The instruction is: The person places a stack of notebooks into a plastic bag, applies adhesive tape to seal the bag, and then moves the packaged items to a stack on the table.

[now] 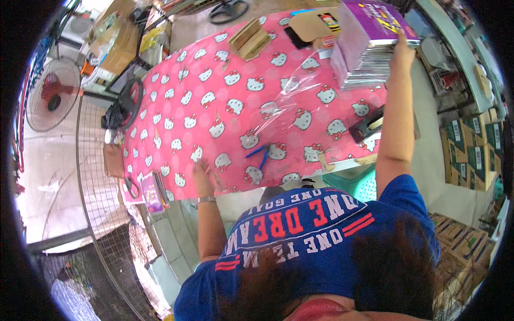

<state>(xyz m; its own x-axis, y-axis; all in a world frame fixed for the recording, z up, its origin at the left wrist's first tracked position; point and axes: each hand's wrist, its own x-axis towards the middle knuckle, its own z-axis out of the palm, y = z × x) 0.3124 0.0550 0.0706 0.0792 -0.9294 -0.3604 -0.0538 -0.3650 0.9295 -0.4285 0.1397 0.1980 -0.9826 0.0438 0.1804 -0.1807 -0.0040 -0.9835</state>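
My right hand (402,52) reaches to the far right of the table and grips the near edge of a purple booklet (375,21) on top of a tall stack of booklets (368,67). Translucent plastic (345,45) hangs along the stack's left side. Blurred by motion, my left hand (202,176) hovers at the table's near edge with its fingers apart and nothing in them. Two slim blue pen-like things (259,154) lie on the pink patterned tablecloth (209,128) to its right. A clear plastic sheet (289,96) spreads over the middle of the cloth.
A black tape dispenser (366,126) sits near the right edge. Farther back are a wooden holder (249,40) and a brown cardboard piece (307,27). Another purple booklet (153,193) lies at the near left corner. A fan (53,96) stands left; boxes (471,152) are piled right.
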